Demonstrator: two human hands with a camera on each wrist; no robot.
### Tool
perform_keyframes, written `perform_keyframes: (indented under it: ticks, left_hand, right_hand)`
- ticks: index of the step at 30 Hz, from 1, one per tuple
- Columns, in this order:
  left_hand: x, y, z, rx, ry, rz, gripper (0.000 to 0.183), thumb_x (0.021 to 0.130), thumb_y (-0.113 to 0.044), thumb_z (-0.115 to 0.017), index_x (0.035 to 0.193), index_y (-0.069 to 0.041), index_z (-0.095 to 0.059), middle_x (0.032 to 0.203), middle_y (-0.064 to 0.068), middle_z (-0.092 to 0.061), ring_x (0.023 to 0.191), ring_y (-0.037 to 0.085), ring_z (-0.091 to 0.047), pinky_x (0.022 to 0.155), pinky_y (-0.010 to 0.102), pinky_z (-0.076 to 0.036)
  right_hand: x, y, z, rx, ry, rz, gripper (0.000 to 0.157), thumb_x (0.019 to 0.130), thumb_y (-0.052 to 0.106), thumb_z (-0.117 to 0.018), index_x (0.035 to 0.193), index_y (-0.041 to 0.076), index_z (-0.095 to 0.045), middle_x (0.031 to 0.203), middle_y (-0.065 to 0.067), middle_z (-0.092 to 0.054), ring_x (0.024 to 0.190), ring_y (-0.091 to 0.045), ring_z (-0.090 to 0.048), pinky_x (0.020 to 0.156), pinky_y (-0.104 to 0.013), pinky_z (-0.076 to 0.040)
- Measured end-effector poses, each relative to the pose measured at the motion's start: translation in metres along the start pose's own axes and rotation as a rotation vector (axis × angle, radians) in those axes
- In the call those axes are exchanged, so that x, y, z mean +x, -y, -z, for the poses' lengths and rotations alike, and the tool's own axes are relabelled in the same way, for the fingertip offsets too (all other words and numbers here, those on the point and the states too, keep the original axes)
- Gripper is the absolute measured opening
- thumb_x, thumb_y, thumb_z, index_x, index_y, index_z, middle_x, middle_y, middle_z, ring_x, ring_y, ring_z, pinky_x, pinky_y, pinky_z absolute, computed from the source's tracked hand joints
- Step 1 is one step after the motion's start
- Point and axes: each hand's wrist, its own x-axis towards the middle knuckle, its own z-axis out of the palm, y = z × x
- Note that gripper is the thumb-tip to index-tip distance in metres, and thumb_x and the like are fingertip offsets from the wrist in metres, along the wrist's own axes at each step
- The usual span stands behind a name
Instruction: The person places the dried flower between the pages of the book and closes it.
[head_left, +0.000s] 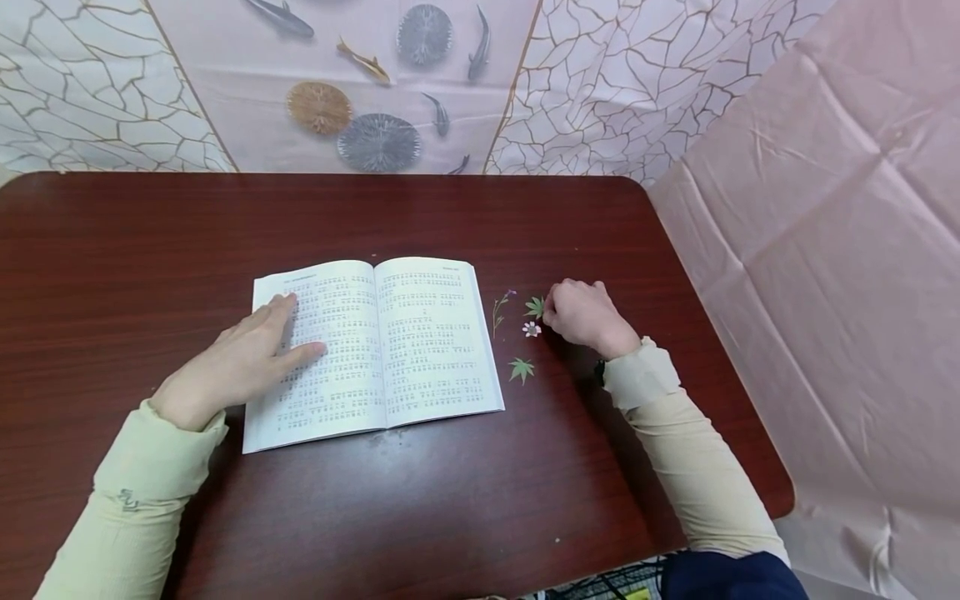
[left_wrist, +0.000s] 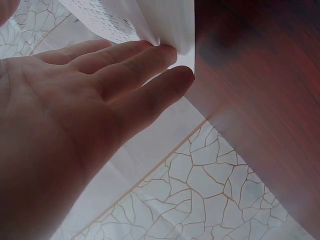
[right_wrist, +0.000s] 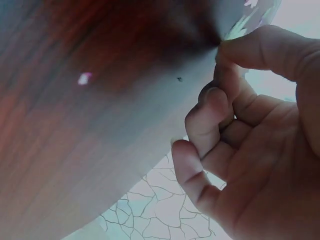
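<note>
An open book (head_left: 420, 333) lies in the middle of the dark red table (head_left: 150, 233). My left hand (head_left: 277, 333) rests flat on its left page with straight fingers. In the left wrist view those fingers (left_wrist: 150, 65) touch the page edge (left_wrist: 170, 25). My right hand (head_left: 549, 310) is curled just right of the book. Its thumb and forefinger pinch a small green leaf (head_left: 535, 307) against the table. In the right wrist view the right hand (right_wrist: 220, 55) has its fingertips together on the wood, with the leaf (right_wrist: 243, 24) poking out beyond them.
A purple flower sprig (head_left: 501, 307), a tiny pale flower (head_left: 532, 329) and a second green leaf (head_left: 521, 368) lie between the book and my right hand. A pink cloth (head_left: 825, 250) hangs past the table's right edge. A fish-patterned backdrop (head_left: 375, 83) stands behind.
</note>
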Motion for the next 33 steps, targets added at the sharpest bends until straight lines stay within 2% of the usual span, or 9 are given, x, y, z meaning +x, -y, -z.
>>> perform_keyframes:
  ticks: [3, 6, 15, 20, 24, 28, 33]
  left_hand:
    - [-0.001, 0.0, 0.0, -0.008, -0.004, 0.0, 0.098, 0.094, -0.06, -0.048, 0.151, 0.011, -0.009, 0.154, 0.035, -0.01, 0.142, 0.05, -0.011, 0.11, 0.064, -0.015]
    - [-0.001, -0.001, -0.001, -0.012, -0.005, 0.001, 0.098, 0.094, -0.06, -0.048, 0.151, 0.01, -0.01, 0.155, 0.034, -0.01, 0.143, 0.049, -0.011, 0.11, 0.064, -0.015]
    - [0.0, -0.001, -0.001, -0.002, -0.003, -0.003, 0.097, 0.095, -0.06, -0.046, 0.151, 0.011, -0.01, 0.154, 0.035, -0.011, 0.142, 0.05, -0.011, 0.11, 0.065, -0.014]
    - [0.0, -0.001, 0.0, 0.0, -0.007, -0.006, 0.097, 0.095, -0.06, -0.046, 0.151, 0.011, -0.01, 0.155, 0.034, -0.011, 0.142, 0.05, -0.011, 0.11, 0.065, -0.014]
    - [0.0, 0.0, 0.0, 0.004, -0.007, -0.012, 0.098, 0.095, -0.061, -0.045, 0.151, 0.011, -0.009, 0.155, 0.034, -0.011, 0.142, 0.049, -0.012, 0.11, 0.064, -0.014]
    - [0.0, 0.0, 0.0, 0.006, -0.005, -0.014, 0.097, 0.095, -0.06, -0.046, 0.151, 0.011, -0.009, 0.155, 0.034, -0.011, 0.143, 0.048, -0.012, 0.11, 0.064, -0.015]
    - [0.0, 0.001, 0.0, 0.003, -0.004, -0.012, 0.097, 0.095, -0.059, -0.047, 0.151, 0.011, -0.009, 0.155, 0.034, -0.011, 0.142, 0.049, -0.012, 0.11, 0.064, -0.015]
  right_hand:
    - [0.0, -0.001, -0.002, 0.004, 0.002, -0.001, 0.028, 0.083, 0.008, -0.051, 0.056, 0.017, -0.054, 0.062, -0.001, -0.051, 0.061, -0.021, -0.049, 0.069, -0.042, -0.032]
    - [-0.001, -0.003, -0.004, 0.024, -0.008, -0.009, 0.03, 0.082, 0.009, -0.052, 0.054, 0.018, -0.052, 0.063, -0.001, -0.049, 0.062, -0.021, -0.048, 0.069, -0.043, -0.032]
    - [-0.003, -0.007, -0.01, 0.105, -0.009, -0.028, 0.02, 0.087, 0.015, -0.055, 0.069, 0.017, -0.062, 0.082, -0.001, -0.061, 0.082, -0.021, -0.057, 0.08, -0.05, -0.036]
    - [-0.004, -0.01, -0.012, 0.149, -0.01, -0.04, 0.012, 0.088, 0.015, -0.053, 0.079, 0.014, -0.062, 0.086, -0.003, -0.062, 0.085, -0.021, -0.057, 0.082, -0.049, -0.035]
    - [-0.005, -0.011, -0.011, 0.168, -0.009, -0.039, 0.013, 0.09, 0.015, -0.052, 0.084, 0.012, -0.062, 0.092, -0.004, -0.063, 0.089, -0.021, -0.056, 0.085, -0.05, -0.034]
    - [-0.006, -0.012, -0.008, 0.168, -0.053, -0.028, 0.015, 0.093, 0.013, -0.053, 0.09, 0.009, -0.067, 0.096, -0.005, -0.065, 0.092, -0.022, -0.058, 0.088, -0.053, -0.032]
    - [-0.003, -0.009, -0.005, 0.206, -0.113, -0.043, 0.012, 0.093, 0.019, -0.064, 0.096, 0.01, -0.071, 0.091, -0.004, -0.063, 0.086, -0.022, -0.058, 0.085, -0.052, -0.033]
